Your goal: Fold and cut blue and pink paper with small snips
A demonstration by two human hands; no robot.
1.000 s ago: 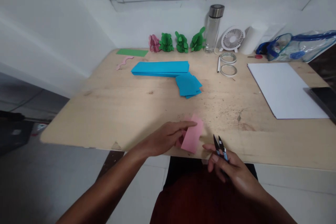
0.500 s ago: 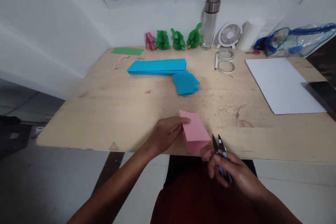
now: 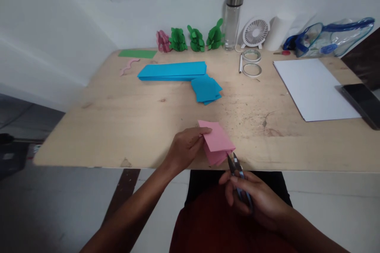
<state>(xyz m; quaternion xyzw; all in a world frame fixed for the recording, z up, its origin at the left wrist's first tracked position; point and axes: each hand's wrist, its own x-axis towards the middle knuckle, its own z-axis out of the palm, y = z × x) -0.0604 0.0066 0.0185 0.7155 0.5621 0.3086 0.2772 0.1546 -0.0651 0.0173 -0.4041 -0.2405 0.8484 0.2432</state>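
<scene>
Between the thumb and fingers of my left hand (image 3: pixel 186 144) is a folded piece of pink paper (image 3: pixel 219 138), held near the table's front edge. Its layers fan apart on the lower side. My right hand (image 3: pixel 251 193) grips a pair of thread snips (image 3: pixel 239 172) with dark blades and bluish handles. The blades are parted, with their tips at the paper's lower right corner; whether they touch it I cannot tell. Beyond the pink paper lie several blue paper squares (image 3: pixel 206 89), touching a stack of long blue strips (image 3: pixel 172 71).
Green paper figures (image 3: pixel 196 39) and a pink one (image 3: pixel 163 41) stand along the wall. Beside them are a glass bottle (image 3: pixel 233 23), a small fan (image 3: pixel 255 33) and tape rolls (image 3: pixel 252 70). White paper (image 3: pixel 314 91) and a phone (image 3: pixel 363 101) lie on the right.
The snips have moved up and left, bringing their tips to the pink paper's corner. The paper's lower layers have spread slightly. My view has shifted a little.
</scene>
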